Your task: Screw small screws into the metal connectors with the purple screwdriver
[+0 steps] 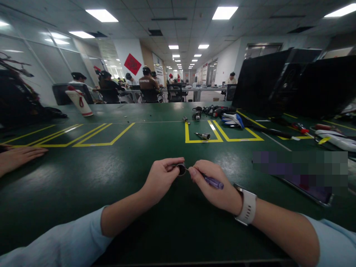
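Note:
My left hand pinches a small dark ring-shaped part between thumb and fingers, its round opening facing me and to the right. In my right hand is a slim screwdriver with a clear purple handle. Its thin shaft points left, with the tip at or very near the ring's opening; whether they touch I cannot tell. Both hands are held close together over the green table. Beyond them, a metal socket-like part with a thin pointed shaft lies inside a yellow taped outline.
Blue-and-white gloves and dark tools with cables lie farther back. A partly blurred phone-like device is at right, near a white tool. Another person's hand rests at left. A white cup-like container stands behind.

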### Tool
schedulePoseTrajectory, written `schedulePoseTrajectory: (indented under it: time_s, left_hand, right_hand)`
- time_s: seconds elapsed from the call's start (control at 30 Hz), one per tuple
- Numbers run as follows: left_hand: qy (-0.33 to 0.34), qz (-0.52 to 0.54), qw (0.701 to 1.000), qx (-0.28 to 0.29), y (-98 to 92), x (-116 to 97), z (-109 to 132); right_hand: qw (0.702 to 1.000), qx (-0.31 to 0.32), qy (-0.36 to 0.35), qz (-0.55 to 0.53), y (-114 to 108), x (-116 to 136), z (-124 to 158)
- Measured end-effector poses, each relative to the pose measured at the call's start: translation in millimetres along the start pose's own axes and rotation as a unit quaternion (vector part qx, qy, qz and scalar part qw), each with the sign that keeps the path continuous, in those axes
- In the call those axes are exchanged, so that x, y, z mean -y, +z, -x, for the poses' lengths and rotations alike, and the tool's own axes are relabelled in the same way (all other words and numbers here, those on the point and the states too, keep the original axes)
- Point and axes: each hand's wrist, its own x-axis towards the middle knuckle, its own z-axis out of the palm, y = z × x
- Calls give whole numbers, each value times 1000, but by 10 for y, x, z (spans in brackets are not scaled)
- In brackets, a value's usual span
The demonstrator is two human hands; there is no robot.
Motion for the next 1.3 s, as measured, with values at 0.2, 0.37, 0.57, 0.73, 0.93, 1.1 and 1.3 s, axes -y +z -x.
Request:
schedulePoseTrajectory:
  time_s: [0.2,0.37,0.57,0.73,0.93,1.1,1.3]
  left_hand:
    - [-1,-9,1000,-11,-5,-5,14]
    - [8,-8,1000,-24,2,-26,25]
    - [5,-9,1000,-28,0,-11,8]
    - [-6,-2,999,-32,10,-29,9]
    - [-34,17,999,-29,28,-77,23]
    - [-41,32,998,-24,30,-76,29]
    - [-41,22,999,-25,21,-75,22]
  right_hand:
    - [1000,3,26,-1,-8,6,-2]
    - [999,10,33,-3,-16,18,-23]
    - [1000,20,4,23,-8,21,0]
    - [996,37,-50,58,27,-5,32]
    - [997,24,-53,44,13,-22,24]
    - [998,22,-54,39,15,-22,24]
    - [997,17,-58,40,32,-33,34]
